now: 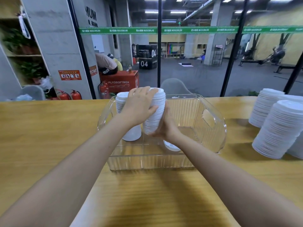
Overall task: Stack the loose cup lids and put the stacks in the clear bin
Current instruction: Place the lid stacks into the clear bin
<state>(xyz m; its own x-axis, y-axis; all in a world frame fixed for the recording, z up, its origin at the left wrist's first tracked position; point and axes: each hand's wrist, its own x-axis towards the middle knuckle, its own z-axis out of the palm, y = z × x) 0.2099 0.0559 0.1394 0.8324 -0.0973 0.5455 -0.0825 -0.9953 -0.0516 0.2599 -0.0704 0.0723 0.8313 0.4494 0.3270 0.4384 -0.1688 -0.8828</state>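
My left hand [141,108]: fingers curled over the lid stack [155,114].
My right hand [166,128]: cupping its base, inside the clear bin [214,112].

This is a gym. At 12 o'clock, past the glass wall [193,74], stand big jump boxes [146,58] marked PLYOSOFTBOX, and at 2 o'clock are workout machines [278,54].

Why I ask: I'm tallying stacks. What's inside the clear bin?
In the clear bin, one lid stack stands at left, partly covered by the left hand. That and the right hand hold a tilted second stack there. A white lid lies beneath the right wrist, partly hidden.
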